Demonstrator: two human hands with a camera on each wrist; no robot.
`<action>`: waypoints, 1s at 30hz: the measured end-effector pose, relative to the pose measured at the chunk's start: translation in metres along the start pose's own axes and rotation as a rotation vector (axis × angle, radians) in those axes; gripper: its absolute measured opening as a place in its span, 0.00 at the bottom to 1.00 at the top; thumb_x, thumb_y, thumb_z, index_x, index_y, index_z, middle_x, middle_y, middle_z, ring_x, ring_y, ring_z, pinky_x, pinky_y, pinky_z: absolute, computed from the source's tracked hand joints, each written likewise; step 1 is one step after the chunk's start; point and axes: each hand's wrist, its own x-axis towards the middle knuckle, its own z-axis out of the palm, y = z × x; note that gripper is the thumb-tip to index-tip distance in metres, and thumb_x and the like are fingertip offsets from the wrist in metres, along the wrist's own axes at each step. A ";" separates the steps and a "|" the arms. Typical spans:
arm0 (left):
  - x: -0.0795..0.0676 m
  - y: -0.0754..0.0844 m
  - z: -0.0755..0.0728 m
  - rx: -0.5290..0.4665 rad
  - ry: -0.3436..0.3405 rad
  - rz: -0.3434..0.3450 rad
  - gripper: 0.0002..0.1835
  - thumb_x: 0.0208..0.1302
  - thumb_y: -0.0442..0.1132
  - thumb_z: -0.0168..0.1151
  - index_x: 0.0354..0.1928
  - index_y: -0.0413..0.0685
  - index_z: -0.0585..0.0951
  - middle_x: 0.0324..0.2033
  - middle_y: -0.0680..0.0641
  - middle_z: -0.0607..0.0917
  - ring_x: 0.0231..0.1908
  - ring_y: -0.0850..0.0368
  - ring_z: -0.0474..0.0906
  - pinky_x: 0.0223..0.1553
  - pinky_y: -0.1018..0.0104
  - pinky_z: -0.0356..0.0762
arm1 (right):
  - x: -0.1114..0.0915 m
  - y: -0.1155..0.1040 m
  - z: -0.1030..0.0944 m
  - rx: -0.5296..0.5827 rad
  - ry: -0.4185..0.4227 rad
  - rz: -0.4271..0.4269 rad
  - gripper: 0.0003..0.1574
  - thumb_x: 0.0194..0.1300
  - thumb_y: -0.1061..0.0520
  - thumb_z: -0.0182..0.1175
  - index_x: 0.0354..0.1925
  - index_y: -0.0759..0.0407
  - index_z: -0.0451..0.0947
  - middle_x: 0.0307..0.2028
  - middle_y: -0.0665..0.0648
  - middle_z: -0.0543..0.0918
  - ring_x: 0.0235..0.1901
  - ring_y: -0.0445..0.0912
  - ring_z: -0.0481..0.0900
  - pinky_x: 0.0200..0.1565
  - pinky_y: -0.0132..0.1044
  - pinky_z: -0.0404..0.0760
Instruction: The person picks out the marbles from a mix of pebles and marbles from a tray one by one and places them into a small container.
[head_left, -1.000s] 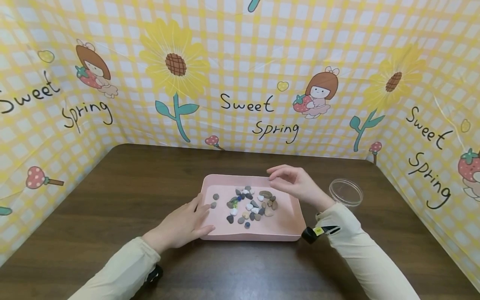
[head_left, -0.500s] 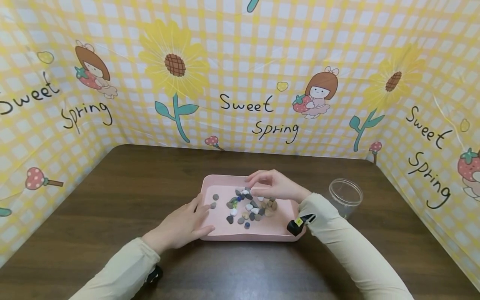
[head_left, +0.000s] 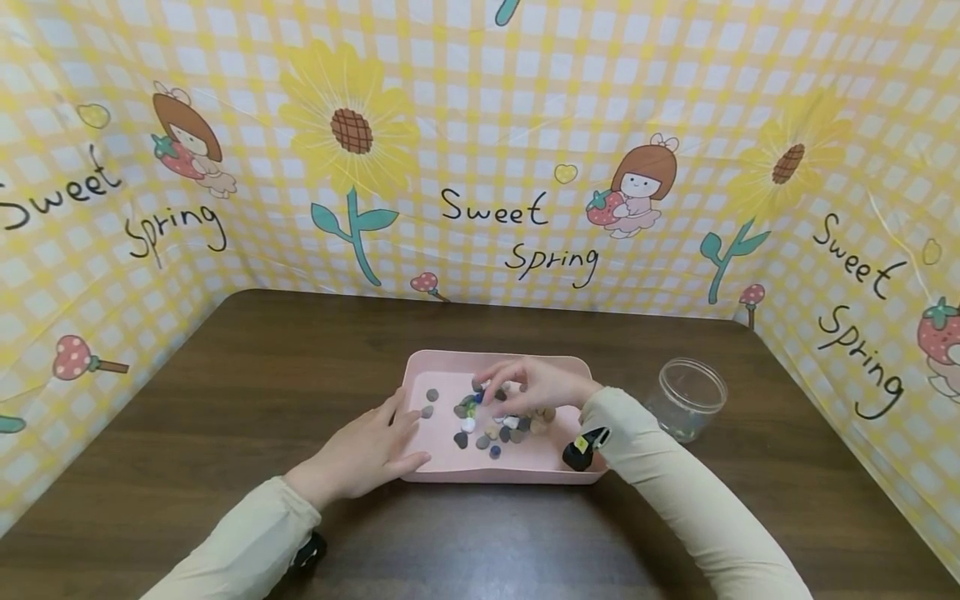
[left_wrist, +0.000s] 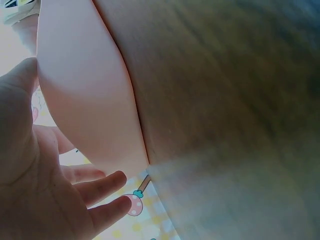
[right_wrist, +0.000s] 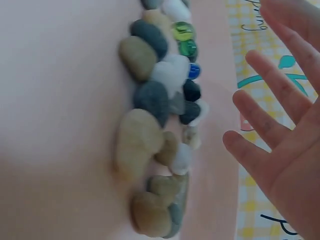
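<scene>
A pink tray (head_left: 495, 477) holds a cluster of pebbles (head_left: 483, 442) in grey, white and tan. Green (right_wrist: 188, 48) and blue marbles (right_wrist: 194, 71) lie among them, and a separate blue marble (head_left: 495, 452) sits near the tray's front. My left hand (head_left: 360, 454) rests at the tray's left side, its fingers loosely extended along the wall and rim. Over the pebbles hovers my right hand (head_left: 543, 385), thumb and forefinger apart; the right wrist view shows its other fingers spread, with nothing visible in them. Some pebbles are hidden beneath it.
To the tray's right stands a clear round jar (head_left: 688, 400) without a lid, with small greenish things at its bottom. Two grey pebbles (head_left: 432, 395) lie apart at the tray's left. Behind the brown table (head_left: 300, 350) hangs a yellow checked cloth (head_left: 480, 125).
My right hand has moved left and down from the tray's back right edge to above the pebbles, uncovering the jar's body. The left hand has stayed where it was.
</scene>
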 end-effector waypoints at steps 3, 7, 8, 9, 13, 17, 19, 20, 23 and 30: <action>0.000 0.000 -0.001 0.004 -0.003 0.006 0.35 0.62 0.62 0.51 0.62 0.43 0.71 0.66 0.28 0.61 0.54 0.33 0.74 0.52 0.45 0.74 | 0.002 0.002 0.005 -0.026 -0.023 -0.002 0.08 0.55 0.54 0.68 0.36 0.51 0.86 0.64 0.53 0.71 0.68 0.46 0.62 0.69 0.56 0.53; -0.001 0.001 -0.002 0.011 -0.006 0.008 0.36 0.62 0.63 0.51 0.62 0.44 0.71 0.65 0.28 0.62 0.54 0.34 0.74 0.52 0.45 0.74 | 0.004 0.003 0.010 -0.072 -0.069 -0.042 0.06 0.54 0.56 0.69 0.34 0.52 0.86 0.65 0.55 0.69 0.70 0.47 0.58 0.69 0.51 0.54; -0.001 0.001 -0.002 0.012 -0.007 0.009 0.36 0.62 0.63 0.51 0.62 0.44 0.71 0.65 0.28 0.62 0.54 0.34 0.74 0.52 0.45 0.74 | 0.004 0.003 0.010 -0.081 -0.085 -0.053 0.06 0.53 0.57 0.69 0.33 0.53 0.87 0.65 0.56 0.69 0.71 0.48 0.57 0.70 0.51 0.53; 0.000 0.001 -0.002 0.012 -0.008 0.008 0.36 0.62 0.63 0.51 0.62 0.43 0.71 0.65 0.28 0.62 0.54 0.34 0.74 0.52 0.45 0.74 | 0.004 0.003 0.010 -0.095 -0.100 -0.069 0.06 0.53 0.58 0.69 0.33 0.54 0.86 0.66 0.57 0.68 0.71 0.49 0.55 0.70 0.51 0.52; 0.000 0.000 -0.002 0.013 -0.006 0.005 0.35 0.62 0.62 0.51 0.62 0.43 0.71 0.65 0.28 0.61 0.54 0.34 0.74 0.52 0.45 0.74 | 0.005 0.005 0.012 -0.134 -0.148 -0.100 0.06 0.52 0.59 0.69 0.33 0.55 0.86 0.66 0.58 0.68 0.73 0.54 0.49 0.71 0.53 0.47; 0.000 0.000 -0.002 0.009 -0.010 -0.003 0.35 0.63 0.62 0.51 0.62 0.43 0.71 0.66 0.29 0.61 0.54 0.34 0.74 0.52 0.45 0.74 | 0.007 0.005 0.016 -0.148 -0.168 -0.098 0.07 0.50 0.60 0.71 0.32 0.55 0.87 0.66 0.56 0.68 0.73 0.55 0.47 0.72 0.54 0.40; 0.000 0.000 -0.002 0.009 -0.012 -0.005 0.35 0.63 0.63 0.50 0.62 0.43 0.71 0.66 0.29 0.61 0.54 0.34 0.74 0.52 0.45 0.74 | 0.007 0.005 0.018 -0.151 -0.174 -0.090 0.07 0.48 0.59 0.72 0.31 0.55 0.87 0.66 0.55 0.68 0.73 0.54 0.47 0.72 0.53 0.38; 0.000 0.001 -0.002 0.009 -0.011 -0.003 0.36 0.62 0.63 0.50 0.61 0.43 0.71 0.66 0.29 0.61 0.54 0.34 0.74 0.52 0.45 0.74 | 0.007 0.004 0.018 -0.159 -0.178 -0.089 0.07 0.48 0.59 0.72 0.31 0.54 0.87 0.66 0.55 0.68 0.73 0.54 0.47 0.72 0.53 0.37; -0.001 0.000 -0.002 0.009 -0.008 -0.002 0.35 0.62 0.63 0.51 0.61 0.43 0.71 0.66 0.29 0.61 0.53 0.35 0.74 0.51 0.45 0.75 | 0.007 0.003 0.020 -0.173 -0.184 -0.087 0.06 0.47 0.60 0.72 0.29 0.55 0.87 0.67 0.56 0.67 0.73 0.54 0.47 0.72 0.54 0.37; 0.000 0.000 -0.002 0.005 -0.006 -0.003 0.34 0.62 0.61 0.51 0.61 0.42 0.72 0.65 0.28 0.62 0.53 0.34 0.75 0.51 0.45 0.75 | 0.007 0.001 0.023 -0.221 -0.179 -0.068 0.05 0.47 0.61 0.72 0.27 0.53 0.86 0.68 0.54 0.66 0.73 0.53 0.47 0.72 0.52 0.40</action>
